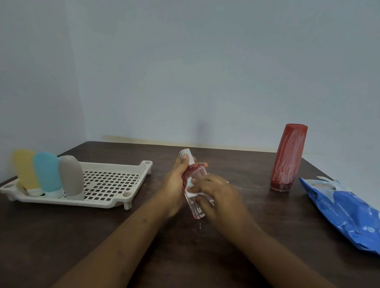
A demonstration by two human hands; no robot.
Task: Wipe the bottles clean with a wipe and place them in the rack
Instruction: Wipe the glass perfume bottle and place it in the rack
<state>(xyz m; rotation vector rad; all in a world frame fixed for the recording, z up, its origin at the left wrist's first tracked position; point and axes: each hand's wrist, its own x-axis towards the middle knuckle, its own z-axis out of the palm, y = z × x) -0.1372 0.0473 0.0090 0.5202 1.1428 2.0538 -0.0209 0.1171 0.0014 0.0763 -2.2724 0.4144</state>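
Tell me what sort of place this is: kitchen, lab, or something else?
Likely a plain room set up for the job, not a kitchen: a dark wooden table stands in a corner of bare pale walls, carrying a white rack, bottles and a blue wipes pack. No sink shows.

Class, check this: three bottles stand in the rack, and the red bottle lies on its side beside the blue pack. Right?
No. In the head view the red bottle stands upright beside the blue pack; three bottles do stand in the rack.
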